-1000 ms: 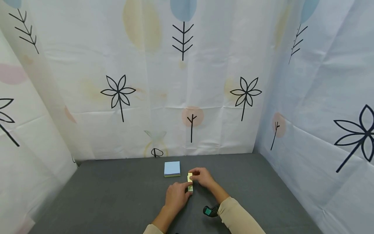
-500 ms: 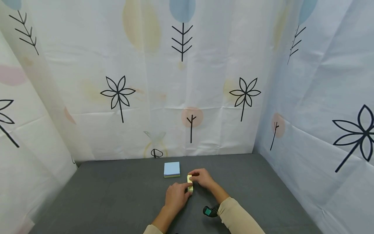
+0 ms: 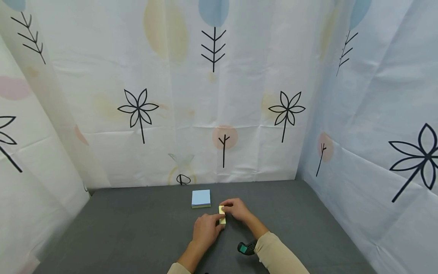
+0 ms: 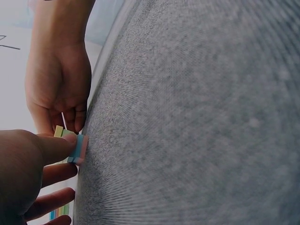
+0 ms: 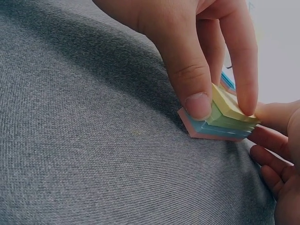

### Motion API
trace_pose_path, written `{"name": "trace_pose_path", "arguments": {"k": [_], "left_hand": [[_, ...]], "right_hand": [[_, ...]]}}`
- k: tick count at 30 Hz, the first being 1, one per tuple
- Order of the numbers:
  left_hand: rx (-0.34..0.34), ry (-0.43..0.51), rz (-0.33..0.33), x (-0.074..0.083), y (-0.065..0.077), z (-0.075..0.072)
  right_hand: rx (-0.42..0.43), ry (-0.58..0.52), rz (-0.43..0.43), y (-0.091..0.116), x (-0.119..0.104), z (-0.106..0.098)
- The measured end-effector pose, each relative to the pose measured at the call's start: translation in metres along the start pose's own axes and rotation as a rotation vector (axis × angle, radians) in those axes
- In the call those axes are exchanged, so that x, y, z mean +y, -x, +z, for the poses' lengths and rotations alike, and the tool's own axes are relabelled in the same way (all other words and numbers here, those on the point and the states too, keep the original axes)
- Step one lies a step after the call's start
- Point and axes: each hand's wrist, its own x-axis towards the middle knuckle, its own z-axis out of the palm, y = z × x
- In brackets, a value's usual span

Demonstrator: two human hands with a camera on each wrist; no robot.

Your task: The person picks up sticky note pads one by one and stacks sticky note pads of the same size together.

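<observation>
A small narrow stack of sticky notes (image 3: 222, 220) sits at the middle of the grey table, yellow on top. In the right wrist view its green, blue and pink layers (image 5: 220, 133) show beneath the yellow. My left hand (image 3: 205, 230) holds its near end between thumb and index finger, the other fingers extended apart. At the far end my right hand (image 3: 237, 209) pinches the stack, with thumb at the side and a fingertip at the yellow layer. The layers are slightly staggered along their edges.
A square sticky note pad (image 3: 201, 198), light blue on top, lies behind and left of the hands. Beside the right sleeve is a black curved object (image 3: 246, 248) with a green patch. White printed cloth (image 3: 191, 144) borders the grey table (image 3: 137, 232).
The yellow top layer, which stuck out at the far end of the stack, has slid nearer and lines up better with the layers below. Both hands stay in almost the same place.
</observation>
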Motion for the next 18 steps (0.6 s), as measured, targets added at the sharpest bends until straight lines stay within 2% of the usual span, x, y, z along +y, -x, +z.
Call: {"name": "trace_pose_path", "arguments": {"k": [10, 14, 18], "left_hand": [[0.005, 0.017, -0.006, -0.001, 0.001, 0.001], [0.004, 0.034, -0.037, -0.003, 0.004, 0.0], [-0.008, 0.032, -0.054, -0.007, 0.005, 0.0]], "right_hand": [[0.048, -0.055, -0.042, 0.008, 0.0, -0.005], [0.049, -0.001, -0.05, 0.015, 0.001, -0.01], [0.008, 0.12, -0.059, 0.023, -0.001, -0.014]]}}
